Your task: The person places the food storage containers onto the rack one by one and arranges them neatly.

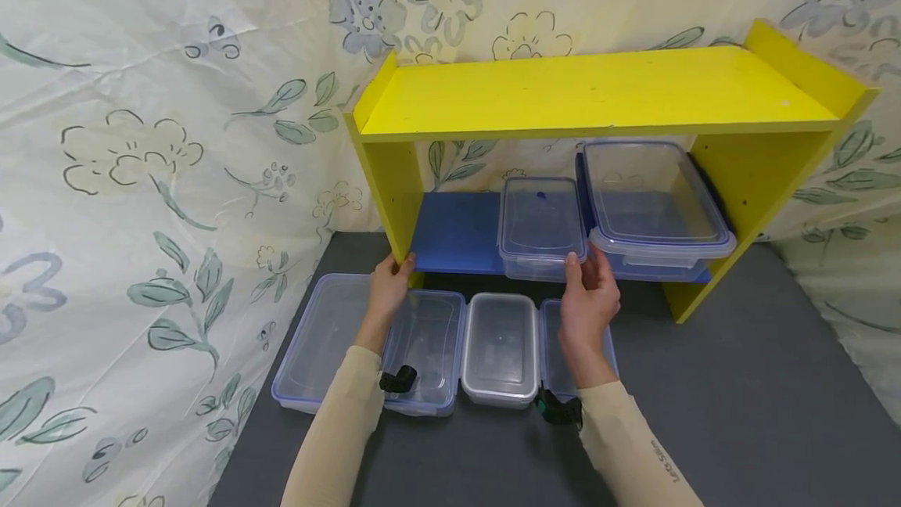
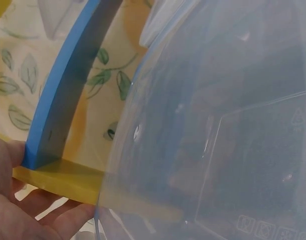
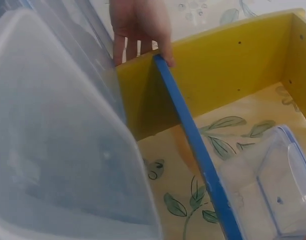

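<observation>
My left hand grips the lower front of the left side panel of a yellow shelf unit. In the left wrist view its thumb lies at the end of the blue shelf board, and the fingers reach under the yellow panel. With my right hand I hold the front right corner of a clear lidded food container, thumb at the front. That container sits on the blue board. To its right stands a larger clear food container, close beside my right fingers.
Below the shelf, a row of clear containers lies on the dark table: a wide one, a blue-rimmed one, a grey-rimmed one and one partly behind my right arm. Floral cloth hangs behind.
</observation>
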Action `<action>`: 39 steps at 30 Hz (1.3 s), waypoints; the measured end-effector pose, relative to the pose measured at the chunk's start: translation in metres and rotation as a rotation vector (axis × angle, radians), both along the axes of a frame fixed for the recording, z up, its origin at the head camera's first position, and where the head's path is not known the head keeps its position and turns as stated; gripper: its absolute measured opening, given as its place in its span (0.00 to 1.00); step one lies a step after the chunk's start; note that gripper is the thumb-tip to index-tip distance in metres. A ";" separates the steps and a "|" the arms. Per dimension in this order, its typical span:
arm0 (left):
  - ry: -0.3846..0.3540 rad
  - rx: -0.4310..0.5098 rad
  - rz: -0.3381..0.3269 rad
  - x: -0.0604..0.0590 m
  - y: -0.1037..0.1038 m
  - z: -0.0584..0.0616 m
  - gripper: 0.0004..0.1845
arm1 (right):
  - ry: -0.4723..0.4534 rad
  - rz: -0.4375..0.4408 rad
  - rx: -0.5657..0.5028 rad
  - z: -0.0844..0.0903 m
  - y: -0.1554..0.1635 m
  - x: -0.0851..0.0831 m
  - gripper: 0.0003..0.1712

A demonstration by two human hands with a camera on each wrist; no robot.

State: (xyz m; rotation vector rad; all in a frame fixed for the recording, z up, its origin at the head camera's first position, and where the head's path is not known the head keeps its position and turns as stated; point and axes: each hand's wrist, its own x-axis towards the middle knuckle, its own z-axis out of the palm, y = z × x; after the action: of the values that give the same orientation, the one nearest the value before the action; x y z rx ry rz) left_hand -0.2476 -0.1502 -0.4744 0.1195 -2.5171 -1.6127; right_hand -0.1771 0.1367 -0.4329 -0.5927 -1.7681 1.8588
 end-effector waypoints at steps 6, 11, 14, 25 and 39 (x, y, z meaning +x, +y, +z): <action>0.014 0.010 -0.003 0.000 0.000 -0.002 0.17 | 0.239 -0.088 0.347 -0.008 -0.009 0.008 0.23; 0.023 0.009 0.003 0.000 0.000 0.000 0.17 | 0.458 -0.123 0.931 -0.010 -0.016 0.008 0.23; 0.019 -0.001 -0.001 0.000 0.000 0.000 0.17 | 0.462 -0.129 1.063 -0.008 -0.019 0.008 0.24; 0.011 -0.017 0.014 -0.001 0.000 -0.001 0.17 | 0.491 0.162 1.414 0.013 -0.025 -0.005 0.25; 0.038 -0.045 0.032 -0.001 0.000 -0.001 0.16 | 0.398 0.159 1.502 0.016 -0.012 -0.017 0.24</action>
State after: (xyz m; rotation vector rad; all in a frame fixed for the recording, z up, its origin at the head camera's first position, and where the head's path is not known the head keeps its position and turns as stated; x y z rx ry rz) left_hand -0.2488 -0.1501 -0.4754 0.1216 -2.5082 -1.5308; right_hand -0.1942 0.1251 -0.4173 0.4687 -2.2701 0.2599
